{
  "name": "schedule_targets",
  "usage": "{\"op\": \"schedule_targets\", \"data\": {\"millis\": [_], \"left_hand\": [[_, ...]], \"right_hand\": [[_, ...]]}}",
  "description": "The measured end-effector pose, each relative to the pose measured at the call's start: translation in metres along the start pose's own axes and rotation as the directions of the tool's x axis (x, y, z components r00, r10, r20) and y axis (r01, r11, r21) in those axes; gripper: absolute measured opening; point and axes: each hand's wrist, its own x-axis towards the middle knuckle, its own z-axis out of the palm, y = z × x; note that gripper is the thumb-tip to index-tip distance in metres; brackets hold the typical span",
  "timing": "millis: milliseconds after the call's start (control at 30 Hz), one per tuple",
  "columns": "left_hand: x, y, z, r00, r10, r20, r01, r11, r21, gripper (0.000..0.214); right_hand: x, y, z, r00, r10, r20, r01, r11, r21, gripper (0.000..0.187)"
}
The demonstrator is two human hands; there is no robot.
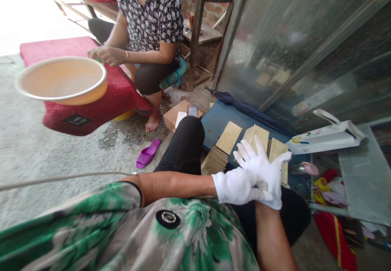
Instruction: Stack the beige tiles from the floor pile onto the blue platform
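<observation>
A person's right hand [262, 169], dressed in a white glove [271, 183], rises above a dark-trousered lap with its fingers spread wide and gripping nothing. The left hand [236, 187], also gloved in white, comes in from the left on a bare forearm and is closed around the glove just below the palm, near the wrist. The glove is plain, clean and snug, its cloth bunched into folds where the left hand clamps it. Its long axis runs from the cuff, low and near the wearer, up and away toward the splayed fingertips, which point at the floor ahead and lean slightly left; the thumb juts out to the right.

Just beyond the fingertips, stacks of tan sheets [229, 137] lie on a blue board [215, 120], one stack fanned out at the near edge. A folded dark umbrella [250, 110] lies along the board's far side and a white paper bag [326, 136] rests to the right. Across the concrete floor another person squats with hands [105, 54] together over a red mat [100, 104], beside a pale basin [61, 79]; a purple slipper [147, 154] lies between the two people
</observation>
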Motion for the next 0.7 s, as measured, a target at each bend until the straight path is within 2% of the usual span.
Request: {"op": "schedule_targets", "data": {"millis": [133, 267, 367, 467, 567, 700], "left_hand": [[0.001, -0.008, 0.006, 0.994, -0.113, 0.010, 0.114, 0.988, -0.109, 0.034], [-0.006, 0.000, 0.005, 0.969, -0.204, -0.137, 0.183, 0.972, -0.150, 0.046], [-0.010, 0.007, 0.001, 0.963, -0.159, -0.217, 0.147, 0.987, -0.072, 0.048], [-0.007, 0.006, -0.003, 0.979, -0.081, -0.189, 0.076, 0.996, -0.038, 0.037], [-0.004, 0.001, -0.003, 0.984, -0.074, -0.164, 0.071, 0.997, -0.027, 0.030], [-0.002, -0.004, 0.001, 0.987, -0.081, -0.141, 0.103, 0.983, 0.155, 0.045]], "right_hand": [[0.000, -0.002, -0.005, 0.998, -0.042, -0.053, 0.040, 0.999, -0.021, 0.099], [0.003, -0.007, -0.009, 0.983, -0.083, -0.163, 0.079, 0.996, -0.033, 0.095], [0.007, -0.009, -0.012, 0.964, -0.107, -0.243, 0.102, 0.994, -0.033, 0.090], [0.009, -0.007, -0.013, 0.952, -0.105, -0.288, 0.107, 0.994, -0.010, 0.088], [0.008, -0.004, -0.011, 0.938, -0.098, -0.331, 0.104, 0.995, 0.000, 0.085], [0.006, -0.002, -0.009, 0.922, -0.122, -0.368, 0.129, 0.992, -0.005, 0.085]]}}
